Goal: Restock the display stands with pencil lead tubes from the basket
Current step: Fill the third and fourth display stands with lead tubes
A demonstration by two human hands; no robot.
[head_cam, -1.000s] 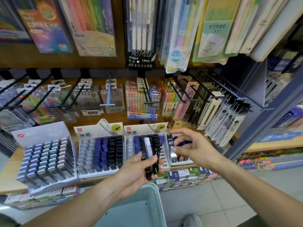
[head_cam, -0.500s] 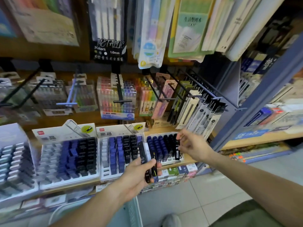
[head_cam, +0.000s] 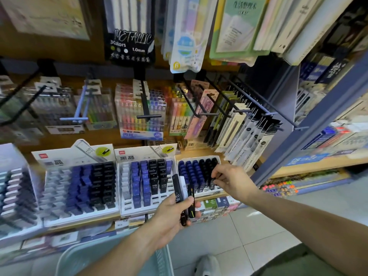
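My left hand [head_cam: 171,213] grips a small bunch of pencil lead tubes [head_cam: 180,193], black and white ones marked HB 0.5, in front of the middle display stand [head_cam: 127,188]. My right hand [head_cam: 231,181] reaches over the right display stand [head_cam: 199,174], its fingertips pinching a black tube in the rightmost column. Blue and black tubes fill the right stand's rows. The left display stand [head_cam: 57,188] holds blue and black tubes with bare white slots at its left. The pale green basket [head_cam: 111,257] sits below my left forearm.
Black metal hooks [head_cam: 148,116] with hanging pen packs jut out above the stands. A fourth stand [head_cam: 14,192] with grey tubes is at far left. A blue shelf upright [head_cam: 310,132] rises at right. Small boxes line the shelf below; tiled floor and my shoe lie underneath.
The view has swung right. My right hand moved from the stand's left side to its rightmost black column. My left hand keeps hold of the tube bunch.
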